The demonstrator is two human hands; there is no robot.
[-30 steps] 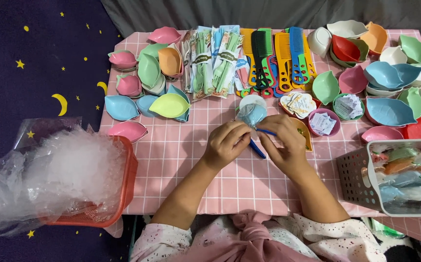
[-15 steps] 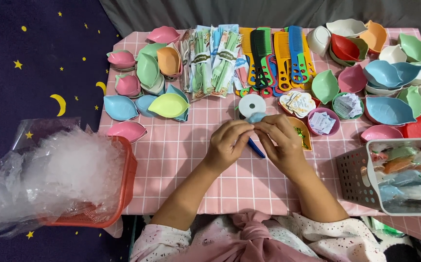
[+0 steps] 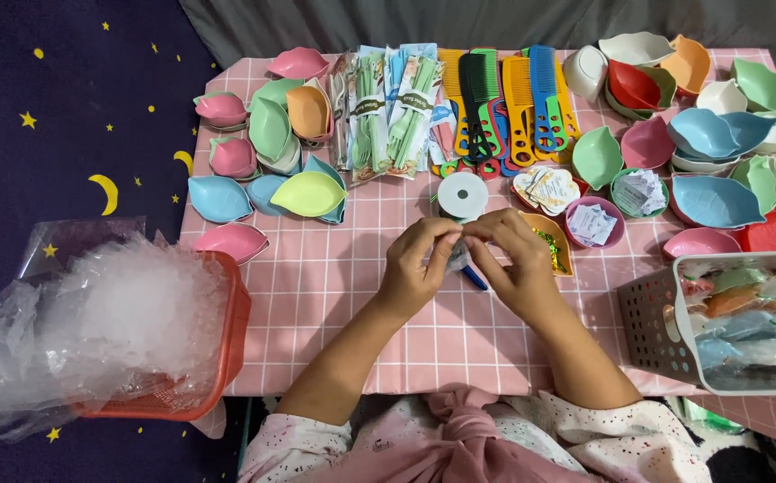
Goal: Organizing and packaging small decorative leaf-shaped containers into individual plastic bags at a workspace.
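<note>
My arms reach forward over the pink checked cloth (image 3: 352, 295), and my left hand (image 3: 416, 268) and right hand (image 3: 520, 264) meet at the fingertips, both pinched closed on a small clear wrapped packet (image 3: 456, 258) held between them just above the cloth. A blue pen (image 3: 474, 277) lies under my right hand. Just beyond my fingers sits a white tape roll (image 3: 463, 195), lying flat. To my left an orange basket (image 3: 227, 340) is heaped with clear plastic bags (image 3: 93, 322); to my right a white slotted basket (image 3: 665, 326) holds coloured packets. Farther off, leaf-shaped bowls (image 3: 309, 193) in pastel colours crowd both sides, small round bowls of paper slips (image 3: 593, 224) stand near my right hand, and packed cutlery sets (image 3: 388, 107) and combs (image 3: 513, 94) line the far edge.
</note>
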